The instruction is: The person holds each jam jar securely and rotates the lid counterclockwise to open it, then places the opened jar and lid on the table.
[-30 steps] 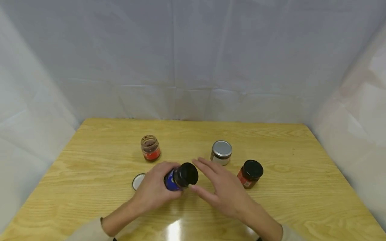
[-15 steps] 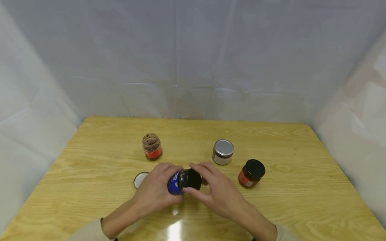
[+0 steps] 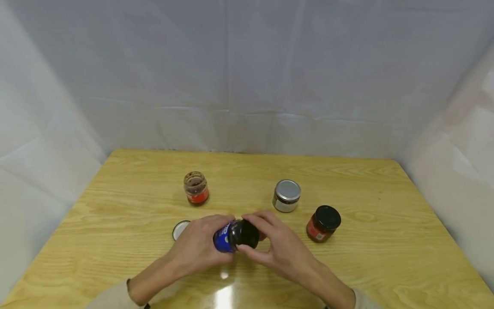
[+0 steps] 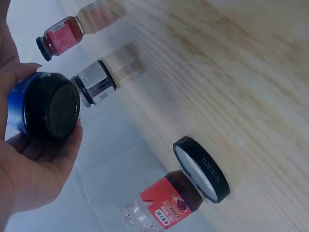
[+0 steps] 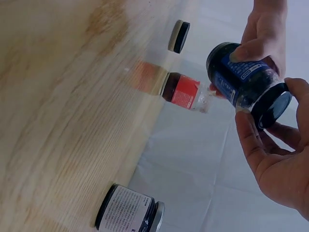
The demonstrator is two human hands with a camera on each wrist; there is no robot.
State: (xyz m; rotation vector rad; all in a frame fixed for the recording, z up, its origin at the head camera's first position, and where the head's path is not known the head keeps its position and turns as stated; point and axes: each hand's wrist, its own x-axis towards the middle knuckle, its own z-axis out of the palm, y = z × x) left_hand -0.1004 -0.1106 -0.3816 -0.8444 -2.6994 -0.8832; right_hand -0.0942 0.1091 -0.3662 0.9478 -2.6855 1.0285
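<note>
My left hand (image 3: 198, 244) grips the body of a glass jar with a blue label (image 3: 222, 238), which lies tilted on its side with its lid toward the right. The fingers and thumb of my right hand (image 3: 279, 246) are curled round the jar's black lid (image 3: 248, 234). In the right wrist view the blue-labelled jar (image 5: 239, 72) is held up off the table between both hands, its lid on. From the left wrist view I see the dark round base of the jar (image 4: 58, 106). A loose lid (image 3: 179, 230), white side up, lies partly behind my left hand.
An uncovered jar with a red label (image 3: 197, 191) stands at the back left, dark residue inside. A silver-lidded jar (image 3: 287, 195) stands right of centre. A black-lidded jar with a red label (image 3: 323, 224) is beyond my right hand. White sheeting (image 3: 247, 77) encloses the wooden table (image 3: 378, 240).
My right hand has moved left to the blue-labelled jar, and its fingers have closed round the black lid. The jar has tipped further toward the right. My left hand keeps its grip.
</note>
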